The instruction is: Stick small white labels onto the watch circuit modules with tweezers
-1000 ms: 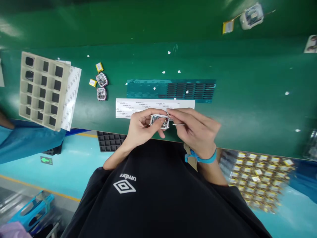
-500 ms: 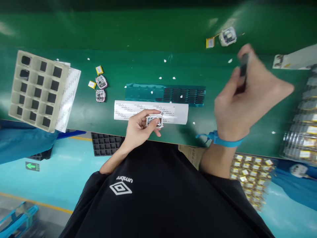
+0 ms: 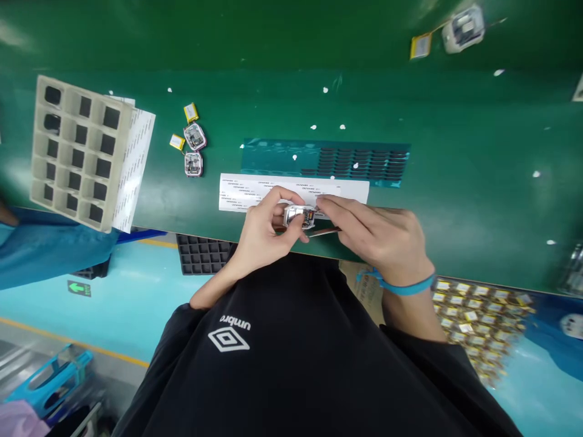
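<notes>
Where the green table (image 3: 191,203) fills the left of the frame, a beige compartment tray (image 3: 116,164) lies aslant over a printed sheet (image 3: 136,152). Left of centre, two small opened devices (image 3: 195,137) sit close together, two yellow-edged batteries (image 3: 191,112) near them. At centre, the left hand (image 3: 268,233) grips a white-rimmed device (image 3: 293,213) between thumb and fingers, its inner parts exposed, above a white printed strip (image 3: 241,197). The right hand (image 3: 382,237), right of centre, holds a slim tool (image 3: 324,232), its fingertips drawn narrow beside the device's right edge. A blue wristband (image 3: 410,287) circles that wrist. Another device (image 3: 463,30) lies at upper right; massed batteries (image 3: 473,328) show at lower right.
</notes>
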Available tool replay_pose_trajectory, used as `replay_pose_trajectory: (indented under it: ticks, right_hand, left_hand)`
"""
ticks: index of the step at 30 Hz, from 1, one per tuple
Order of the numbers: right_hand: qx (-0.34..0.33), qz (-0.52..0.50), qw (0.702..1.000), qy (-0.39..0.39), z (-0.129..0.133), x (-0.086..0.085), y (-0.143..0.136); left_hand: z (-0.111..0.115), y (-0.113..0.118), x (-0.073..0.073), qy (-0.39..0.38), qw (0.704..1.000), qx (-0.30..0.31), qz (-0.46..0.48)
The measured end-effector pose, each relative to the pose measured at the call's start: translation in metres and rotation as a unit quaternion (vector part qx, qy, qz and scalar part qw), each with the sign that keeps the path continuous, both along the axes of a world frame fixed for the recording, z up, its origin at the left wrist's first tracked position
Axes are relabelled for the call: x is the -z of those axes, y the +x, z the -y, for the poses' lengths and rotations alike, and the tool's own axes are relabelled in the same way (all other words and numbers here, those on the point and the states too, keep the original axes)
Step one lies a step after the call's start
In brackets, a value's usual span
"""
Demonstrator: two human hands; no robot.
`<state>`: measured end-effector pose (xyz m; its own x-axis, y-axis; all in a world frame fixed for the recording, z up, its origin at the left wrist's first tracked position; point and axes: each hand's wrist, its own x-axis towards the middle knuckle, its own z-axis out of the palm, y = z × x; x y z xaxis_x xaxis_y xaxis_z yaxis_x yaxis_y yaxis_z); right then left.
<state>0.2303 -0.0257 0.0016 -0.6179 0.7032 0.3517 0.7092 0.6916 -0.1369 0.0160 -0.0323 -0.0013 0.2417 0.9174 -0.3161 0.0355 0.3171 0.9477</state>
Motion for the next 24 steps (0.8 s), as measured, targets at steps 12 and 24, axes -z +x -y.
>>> replay_pose_trajectory:
  ticks: [12, 24]
  right_hand:
    - [0.032, 0.088, 0.994, -0.047, 0.008, -0.009, -0.022]
    - [0.158, -0.315, 0.842, -0.408, 0.003, -0.004, -0.023]
  left_hand:
    - [-0.001, 0.0, 0.005, 0.09, 0.993, 0.029, -0.064]
    - [0.005, -0.007, 0.008, 0.119, 0.99, 0.069, -0.021]
